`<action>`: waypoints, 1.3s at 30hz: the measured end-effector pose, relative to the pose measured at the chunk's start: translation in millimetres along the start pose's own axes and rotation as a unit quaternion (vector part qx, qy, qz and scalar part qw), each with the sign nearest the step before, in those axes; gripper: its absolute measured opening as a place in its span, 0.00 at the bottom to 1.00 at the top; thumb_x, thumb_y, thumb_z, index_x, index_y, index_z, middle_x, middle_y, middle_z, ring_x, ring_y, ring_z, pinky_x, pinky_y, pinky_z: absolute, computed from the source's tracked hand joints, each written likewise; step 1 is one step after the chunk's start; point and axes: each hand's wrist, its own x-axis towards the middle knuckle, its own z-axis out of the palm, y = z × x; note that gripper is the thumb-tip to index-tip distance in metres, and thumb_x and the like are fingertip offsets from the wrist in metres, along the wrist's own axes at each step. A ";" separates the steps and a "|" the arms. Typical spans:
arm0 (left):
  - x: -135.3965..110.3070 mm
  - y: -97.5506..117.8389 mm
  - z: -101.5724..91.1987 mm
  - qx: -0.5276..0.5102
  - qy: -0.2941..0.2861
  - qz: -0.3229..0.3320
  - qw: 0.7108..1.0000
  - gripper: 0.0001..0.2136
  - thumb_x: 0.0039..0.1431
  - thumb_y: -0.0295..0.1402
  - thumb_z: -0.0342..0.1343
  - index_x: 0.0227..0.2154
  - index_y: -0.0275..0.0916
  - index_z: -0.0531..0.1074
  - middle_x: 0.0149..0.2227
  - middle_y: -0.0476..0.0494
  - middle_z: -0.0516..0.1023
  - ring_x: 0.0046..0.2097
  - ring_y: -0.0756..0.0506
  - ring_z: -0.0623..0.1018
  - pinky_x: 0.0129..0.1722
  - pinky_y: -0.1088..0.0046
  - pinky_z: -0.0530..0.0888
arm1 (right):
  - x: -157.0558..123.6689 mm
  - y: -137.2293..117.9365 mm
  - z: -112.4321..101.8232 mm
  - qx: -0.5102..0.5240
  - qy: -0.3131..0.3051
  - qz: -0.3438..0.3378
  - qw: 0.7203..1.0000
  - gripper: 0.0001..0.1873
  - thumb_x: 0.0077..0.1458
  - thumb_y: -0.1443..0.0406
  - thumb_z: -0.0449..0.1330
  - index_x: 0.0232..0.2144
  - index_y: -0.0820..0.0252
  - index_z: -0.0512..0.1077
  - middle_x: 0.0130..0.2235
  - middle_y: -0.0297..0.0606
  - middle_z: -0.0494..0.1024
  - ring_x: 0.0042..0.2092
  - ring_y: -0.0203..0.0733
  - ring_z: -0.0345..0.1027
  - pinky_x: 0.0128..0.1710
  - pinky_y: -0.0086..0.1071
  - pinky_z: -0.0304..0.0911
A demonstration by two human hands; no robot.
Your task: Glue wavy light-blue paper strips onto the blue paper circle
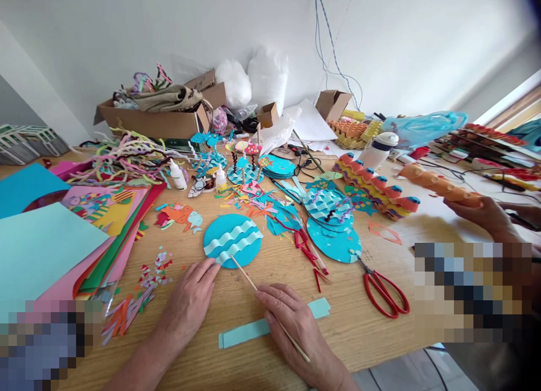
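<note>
A round blue paper disc (228, 225) lies on the table with two wavy light-blue paper strips (238, 245) across it. At the disc's lower left rim, my left hand (192, 292) has its fingers closed together on the end of the lower strip. My right hand (291, 320) grips a thin wooden stick (245, 274), whose tip touches that same strip near its middle. Flat light-blue paper strips (243, 334) lie under my right hand, partly hidden by it.
Red-handled scissors (384, 292) lie at right, beside decorated blue discs (333, 244). Colored paper sheets (46, 244) cover the left. Glue bottles (178, 175), paper scraps (279, 208) and a cardboard box (152, 123) stand behind. Another person's hand (486, 219) holds an orange egg-carton strip (439, 185).
</note>
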 end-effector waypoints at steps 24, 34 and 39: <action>0.1 -1.3 1.8 0.005 0.023 0.014 1.000 0.16 0.59 0.24 0.40 0.44 0.37 0.69 0.45 0.41 0.74 0.43 0.44 0.74 0.44 0.67 0.72 | 8.4 -5.7 -5.6 0.011 -0.012 0.012 1.000 0.19 0.57 0.73 0.47 0.50 0.55 0.63 0.46 0.41 0.73 0.45 0.42 0.64 0.45 0.40 0.63; 1.3 -0.9 0.3 0.001 0.024 0.015 1.000 0.16 0.58 0.24 0.40 0.44 0.35 0.69 0.44 0.40 0.74 0.43 0.44 0.74 0.43 0.67 0.72 | 9.6 -7.1 -5.3 0.018 0.000 0.010 1.000 0.20 0.57 0.74 0.47 0.50 0.56 0.64 0.46 0.40 0.73 0.45 0.42 0.64 0.45 0.38 0.62; 0.7 -1.5 1.3 0.003 0.029 0.017 0.999 0.15 0.59 0.24 0.40 0.44 0.34 0.69 0.44 0.39 0.75 0.43 0.44 0.74 0.43 0.66 0.73 | 9.2 -7.4 -4.6 0.016 -0.002 0.008 1.000 0.20 0.56 0.75 0.48 0.50 0.56 0.64 0.45 0.40 0.73 0.45 0.42 0.64 0.45 0.39 0.62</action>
